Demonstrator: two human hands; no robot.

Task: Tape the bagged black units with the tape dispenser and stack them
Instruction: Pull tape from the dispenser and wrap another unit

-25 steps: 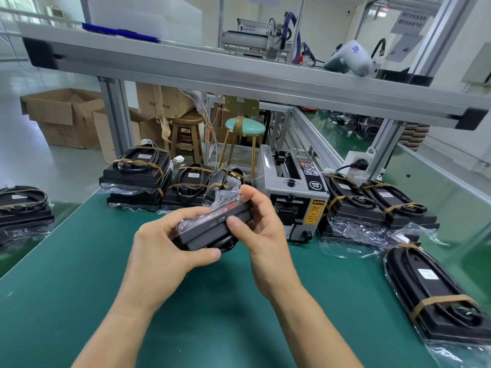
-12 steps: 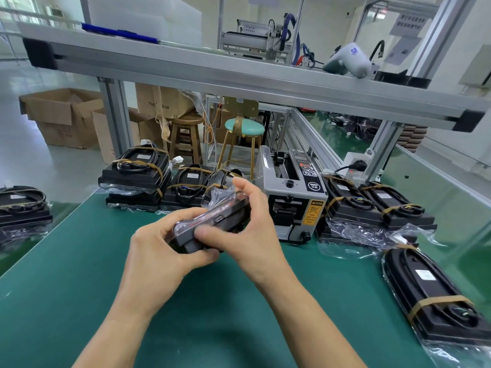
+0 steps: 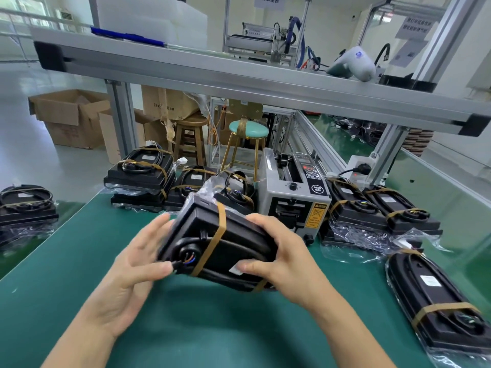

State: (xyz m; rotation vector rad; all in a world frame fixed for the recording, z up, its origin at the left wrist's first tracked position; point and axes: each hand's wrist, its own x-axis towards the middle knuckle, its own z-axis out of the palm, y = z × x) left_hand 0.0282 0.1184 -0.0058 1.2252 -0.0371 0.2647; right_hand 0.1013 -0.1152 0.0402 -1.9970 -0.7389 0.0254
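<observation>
A bagged black unit (image 3: 225,243) with brown tape bands and a coiled cable is held tilted above the green mat, its top face toward me. My right hand (image 3: 281,258) grips its right end, thumb on the face near a white label. My left hand (image 3: 138,264) has its fingers spread and straight, touching the unit's left end. The grey tape dispenser (image 3: 292,192) stands just behind the unit. Taped units are stacked at the back left (image 3: 140,173), and others lie to the right of the dispenser (image 3: 377,211).
Another taped unit (image 3: 435,304) lies at the right front on the green mat (image 3: 186,328). More units (image 3: 24,205) sit at the far left. An aluminium frame rail (image 3: 239,75) crosses overhead. Stools and cardboard boxes stand beyond the bench.
The unit has been turned from edge-on to face up toward me. My left hand has let go its grip and opened its fingers. My right hand has shifted to the unit's right end.
</observation>
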